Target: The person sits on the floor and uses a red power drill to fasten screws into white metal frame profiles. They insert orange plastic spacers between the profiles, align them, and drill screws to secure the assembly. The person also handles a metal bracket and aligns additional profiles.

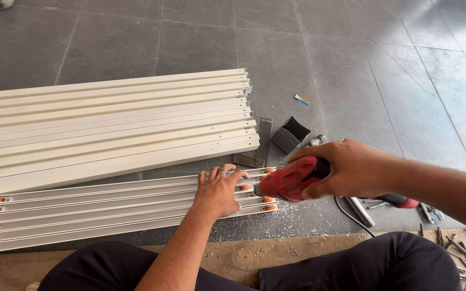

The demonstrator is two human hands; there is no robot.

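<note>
My left hand (218,189), with a ring on one finger, lies flat on a row of silver metal rails (98,210) fitted with small orange rollers. It presses them down near their right ends. My right hand (349,168) grips a red power drill (288,179), whose nose points left into the end of a rail beside my left hand's fingers. The drill's cord (351,218) trails off under my right forearm.
A stack of long cream square tubes (109,129) lies just beyond the rails. A short dark tube offcut (291,134) and a dark flat bar (257,145) sit by their right ends. Metal shavings dust the grey tiled floor. Loose screws and bits (454,248) lie at lower right.
</note>
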